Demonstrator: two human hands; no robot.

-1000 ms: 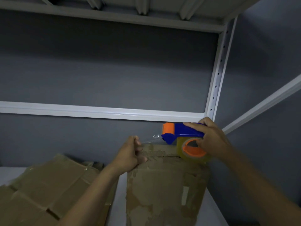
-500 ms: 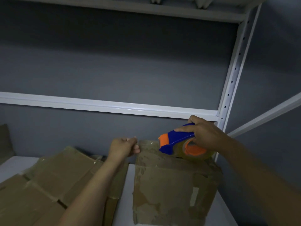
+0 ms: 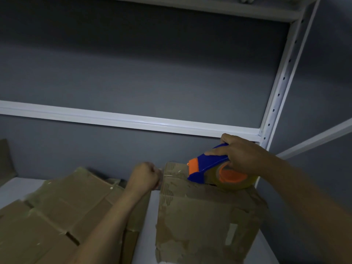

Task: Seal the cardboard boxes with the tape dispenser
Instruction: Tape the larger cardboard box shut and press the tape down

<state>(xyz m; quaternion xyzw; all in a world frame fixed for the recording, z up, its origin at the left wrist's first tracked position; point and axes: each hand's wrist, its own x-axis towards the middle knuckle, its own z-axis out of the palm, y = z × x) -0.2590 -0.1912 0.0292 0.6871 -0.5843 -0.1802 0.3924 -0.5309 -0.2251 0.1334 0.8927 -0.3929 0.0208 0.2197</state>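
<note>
A worn cardboard box [image 3: 205,216] stands on the white shelf at the right. My right hand [image 3: 242,155] grips the blue and orange tape dispenser [image 3: 207,166], which rests on the box's top with its roll of clear tape [image 3: 236,180] toward me. My left hand [image 3: 145,175] is at the box's top left corner, fingers curled, pinching the free end of the clear tape [image 3: 171,175] that stretches from the dispenser.
A larger taped cardboard box [image 3: 57,212] lies to the left, under my left forearm. The white shelf surface [image 3: 150,221] shows between the two boxes. A white crossbeam [image 3: 133,121] and a perforated upright [image 3: 280,92] stand close behind, against a grey wall.
The dispenser has come down onto the box's top and tilted. My left hand has moved a little left and back to the box's corner, still with the tape end.
</note>
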